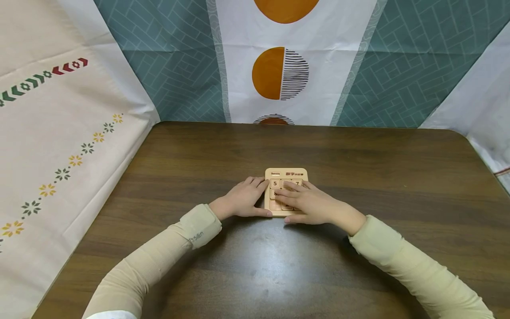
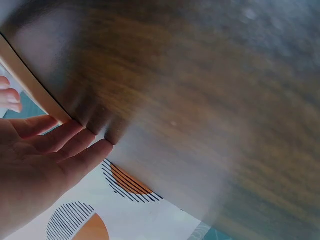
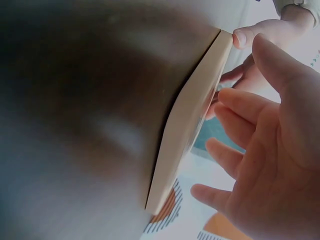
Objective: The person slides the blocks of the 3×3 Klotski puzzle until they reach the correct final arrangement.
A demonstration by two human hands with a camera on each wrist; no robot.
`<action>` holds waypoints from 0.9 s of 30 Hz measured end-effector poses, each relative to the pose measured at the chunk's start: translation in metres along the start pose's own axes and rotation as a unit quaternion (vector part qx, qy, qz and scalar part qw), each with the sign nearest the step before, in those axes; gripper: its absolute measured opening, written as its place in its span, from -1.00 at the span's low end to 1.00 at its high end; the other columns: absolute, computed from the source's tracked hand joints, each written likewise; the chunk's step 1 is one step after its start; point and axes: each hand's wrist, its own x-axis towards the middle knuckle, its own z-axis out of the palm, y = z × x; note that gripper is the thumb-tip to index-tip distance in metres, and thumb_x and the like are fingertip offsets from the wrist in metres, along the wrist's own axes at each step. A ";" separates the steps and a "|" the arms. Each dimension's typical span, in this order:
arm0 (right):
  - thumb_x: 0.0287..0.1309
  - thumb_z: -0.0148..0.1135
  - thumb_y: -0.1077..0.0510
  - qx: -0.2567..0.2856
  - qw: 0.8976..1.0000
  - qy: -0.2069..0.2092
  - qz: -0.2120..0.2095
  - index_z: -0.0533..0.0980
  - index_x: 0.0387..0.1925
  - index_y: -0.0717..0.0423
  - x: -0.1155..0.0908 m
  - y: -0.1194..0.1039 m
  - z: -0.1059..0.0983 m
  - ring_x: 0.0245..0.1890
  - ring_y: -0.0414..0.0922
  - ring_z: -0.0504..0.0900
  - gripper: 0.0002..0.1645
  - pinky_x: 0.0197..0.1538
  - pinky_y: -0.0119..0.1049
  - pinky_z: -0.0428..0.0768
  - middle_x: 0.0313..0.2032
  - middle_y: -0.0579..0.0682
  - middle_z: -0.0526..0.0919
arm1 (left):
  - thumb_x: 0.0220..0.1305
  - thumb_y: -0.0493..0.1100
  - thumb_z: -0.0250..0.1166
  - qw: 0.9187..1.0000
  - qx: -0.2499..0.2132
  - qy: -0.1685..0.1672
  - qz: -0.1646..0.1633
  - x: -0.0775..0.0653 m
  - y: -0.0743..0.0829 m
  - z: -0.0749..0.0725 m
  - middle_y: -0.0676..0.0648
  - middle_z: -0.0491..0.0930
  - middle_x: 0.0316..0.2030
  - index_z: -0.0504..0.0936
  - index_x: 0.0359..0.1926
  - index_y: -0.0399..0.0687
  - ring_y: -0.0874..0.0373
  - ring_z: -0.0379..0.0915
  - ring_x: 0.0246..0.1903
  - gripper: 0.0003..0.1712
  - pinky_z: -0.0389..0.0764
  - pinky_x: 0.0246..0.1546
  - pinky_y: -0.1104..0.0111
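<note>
A light wooden number sliding puzzle point(image 1: 269, 206) lies flat on the table, its numbered tiles set in a raised frame. Along its left side rests my left hand point(image 1: 244, 198), fingertips at the frame's edge and thumb at the near left corner. In the left wrist view those fingers point(image 2: 75, 145) reach out fairly straight beside the frame. My right hand point(image 1: 318, 206) spreads over the tiles from the right, covering several of them; a 5 and a 7 show. The right wrist view has its fingers point(image 3: 225, 155) extended above the puzzle's face, thumb held apart.
The dark wood-grain table point(image 1: 390, 177) has a glossy light patch in front of the puzzle. A teal and white patterned cloth point(image 1: 318, 106) hangs behind the far edge. White embroidered cloth point(image 1: 79, 110) hangs at the left, with more white cloth at the right.
</note>
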 end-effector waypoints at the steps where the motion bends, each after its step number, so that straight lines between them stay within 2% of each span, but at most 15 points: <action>1: 0.15 0.09 -0.21 -0.001 1.000 -0.004 0.003 0.24 0.30 0.08 0.002 -0.001 0.000 0.33 0.06 0.05 -0.24 0.19 0.25 0.02 0.29 0.02 0.23 | 0.05 0.43 0.08 1.000 -0.002 0.001 0.001 0.000 0.000 0.000 -0.27 0.15 0.26 0.08 0.34 -0.31 -0.10 0.10 0.22 0.10 0.24 0.16 0.16; 10: 0.14 0.07 -0.25 -0.004 0.999 -0.028 0.023 0.23 0.30 0.07 0.008 -0.005 0.001 0.34 0.05 0.01 -0.20 0.20 0.24 0.00 0.30 0.01 0.21 | 0.05 0.44 0.08 1.000 -0.001 -0.002 0.001 0.001 0.001 0.000 -0.26 0.15 0.27 0.08 0.34 -0.30 -0.09 0.09 0.22 0.10 0.22 0.17 0.17; 27: 0.12 0.07 -0.29 -0.012 0.999 -0.041 0.007 0.19 0.32 0.06 -0.001 -0.016 0.005 0.35 0.05 -0.02 -0.15 0.21 0.24 -0.03 0.33 -0.02 0.15 | 0.06 0.43 0.08 1.000 -0.004 -0.001 -0.003 -0.001 0.001 -0.002 -0.26 0.14 0.27 0.08 0.34 -0.31 -0.09 0.09 0.22 0.09 0.23 0.17 0.16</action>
